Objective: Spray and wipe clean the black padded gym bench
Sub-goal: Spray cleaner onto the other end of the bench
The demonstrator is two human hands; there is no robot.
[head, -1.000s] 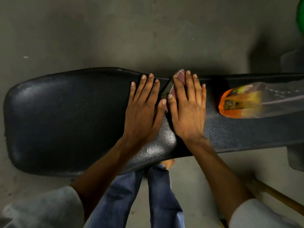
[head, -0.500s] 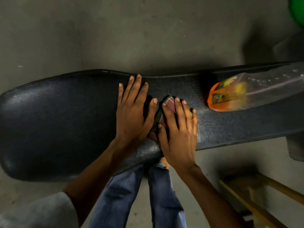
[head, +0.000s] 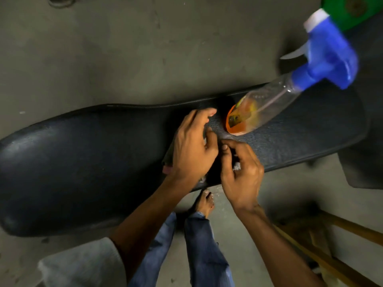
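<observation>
The black padded gym bench [head: 83,162] runs across the view from left to right. On its right part stands a clear spray bottle [head: 269,104] with an orange base and a blue trigger head. My left hand [head: 192,150] rests curled on a dark wiping cloth [head: 167,169], of which only a dark edge and a pinkish corner show beside the hand. Just right of it, near the bench's front edge, my right hand [head: 242,175] has its fingers bent inward and pinches the same cloth. Both hands touch at the thumbs, a short way left of the bottle.
Concrete floor [head: 145,48] surrounds the bench. A green object [head: 352,11] sits at the top right corner. A wooden frame [head: 331,245] lies on the floor at lower right, a grey block [head: 364,172] at the right edge. My bare foot [head: 204,201] stands under the bench's front edge.
Both hands lay flat on the cloth before; now their fingers are curled and gathered on it, nearer the bottle. The view has shifted, showing the bottle's blue head.
</observation>
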